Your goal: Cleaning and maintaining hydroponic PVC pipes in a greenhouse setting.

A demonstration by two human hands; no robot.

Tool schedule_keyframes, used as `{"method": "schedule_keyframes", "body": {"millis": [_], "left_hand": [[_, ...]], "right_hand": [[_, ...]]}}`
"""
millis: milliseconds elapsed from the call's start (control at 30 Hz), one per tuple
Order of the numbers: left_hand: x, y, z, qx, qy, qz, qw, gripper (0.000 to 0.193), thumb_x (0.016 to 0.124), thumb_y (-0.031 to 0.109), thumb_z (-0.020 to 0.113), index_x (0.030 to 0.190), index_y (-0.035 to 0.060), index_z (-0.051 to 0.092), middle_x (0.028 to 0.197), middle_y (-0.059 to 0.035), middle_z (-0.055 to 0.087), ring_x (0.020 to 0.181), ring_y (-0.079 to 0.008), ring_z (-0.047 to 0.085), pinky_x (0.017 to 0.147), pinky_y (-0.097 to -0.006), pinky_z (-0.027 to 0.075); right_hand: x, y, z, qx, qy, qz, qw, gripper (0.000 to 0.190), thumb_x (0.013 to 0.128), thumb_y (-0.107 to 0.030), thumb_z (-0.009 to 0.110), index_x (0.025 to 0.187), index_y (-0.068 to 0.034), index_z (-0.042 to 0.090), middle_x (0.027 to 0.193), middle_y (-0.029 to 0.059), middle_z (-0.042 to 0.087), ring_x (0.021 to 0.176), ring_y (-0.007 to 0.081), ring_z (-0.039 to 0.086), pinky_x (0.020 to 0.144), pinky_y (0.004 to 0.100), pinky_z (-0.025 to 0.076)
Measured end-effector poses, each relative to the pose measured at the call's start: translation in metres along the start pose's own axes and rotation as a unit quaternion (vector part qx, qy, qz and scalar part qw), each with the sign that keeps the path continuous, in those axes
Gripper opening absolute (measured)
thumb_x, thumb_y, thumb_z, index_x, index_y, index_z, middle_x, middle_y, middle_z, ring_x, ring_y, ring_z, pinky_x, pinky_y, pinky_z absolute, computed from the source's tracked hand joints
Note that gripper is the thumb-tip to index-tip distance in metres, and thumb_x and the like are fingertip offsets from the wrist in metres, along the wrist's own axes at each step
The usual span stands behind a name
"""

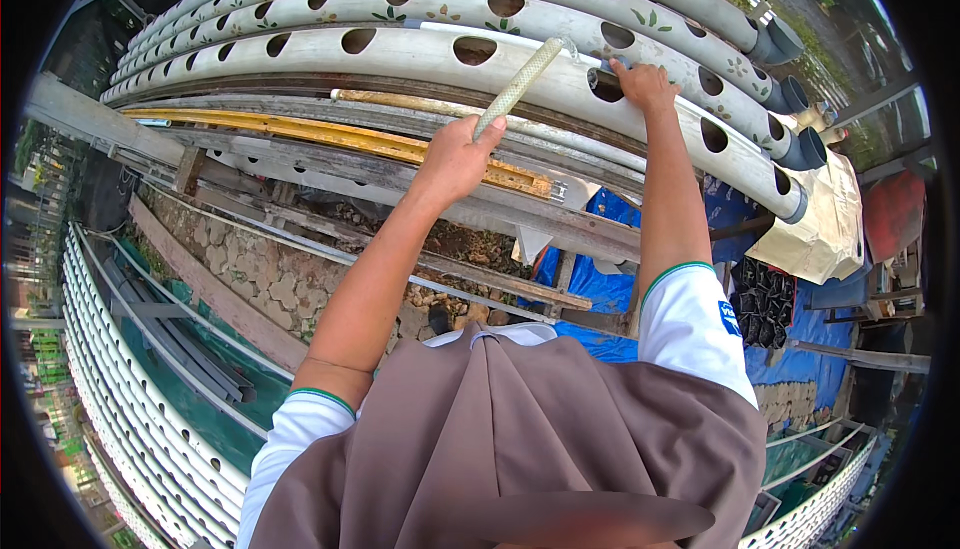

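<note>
My left hand [459, 155] is closed around a pale braided hose [521, 87], whose upper end points up and right, with clear water at its mouth. The hose end is over the nearest white PVC pipe [420, 53], which has a row of round holes. My right hand [646, 86] is at a hole farther right on that pipe, its fingers around a grey fitting [616, 65] on a thin white pipe [495, 33] lying along the big pipe's far side. More holed pipes [450, 5] with painted flowers and leaves run parallel beyond.
Below the pipes run wooden planks [525, 211], a yellow metal channel [315, 131] and a thin stained pipe [420, 104]. A blue tarpaulin [615, 290] covers ground at the right, near a cream sack [817, 226] and black plant bags [761, 301]. Another pipe rack [135, 414] stands at lower left.
</note>
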State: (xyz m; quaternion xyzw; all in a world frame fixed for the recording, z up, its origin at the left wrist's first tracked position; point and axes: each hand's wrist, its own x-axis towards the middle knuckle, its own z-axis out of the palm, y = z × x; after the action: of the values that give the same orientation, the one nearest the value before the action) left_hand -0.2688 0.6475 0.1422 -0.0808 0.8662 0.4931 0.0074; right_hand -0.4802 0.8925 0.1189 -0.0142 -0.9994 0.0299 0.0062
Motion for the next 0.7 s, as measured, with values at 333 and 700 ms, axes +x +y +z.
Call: {"method": "schedule_keyframes", "body": {"millis": [333,700], "left_hand": [[0.003,0.004,0.024,0.008,-0.02,0.022,1.0,0.049,0.091,0.043,0.046,0.08,-0.0033,0.056,0.065,-0.0185,0.055,0.062,-0.0322,0.052,0.061,-0.0413,0.04],[-0.012,0.026,0.056,0.02,-0.051,0.012,0.998,0.046,0.091,0.042,0.047,0.081,-0.0027,0.055,0.062,-0.0152,0.054,0.06,-0.0278,0.05,0.06,-0.0384,0.04]], "right_hand": [[-0.057,-0.055,0.04,0.055,0.286,-0.254,0.922,0.047,0.087,-0.045,0.048,0.105,-0.003,0.059,0.103,0.0146,0.058,0.102,0.0283,0.051,0.082,0.0437,0.039],[-0.044,-0.026,0.03,0.158,0.223,-0.294,0.916,0.043,0.086,-0.043,0.051,0.088,-0.002,0.064,0.094,0.013,0.062,0.101,0.0282,0.051,0.087,0.0389,0.042]]}}
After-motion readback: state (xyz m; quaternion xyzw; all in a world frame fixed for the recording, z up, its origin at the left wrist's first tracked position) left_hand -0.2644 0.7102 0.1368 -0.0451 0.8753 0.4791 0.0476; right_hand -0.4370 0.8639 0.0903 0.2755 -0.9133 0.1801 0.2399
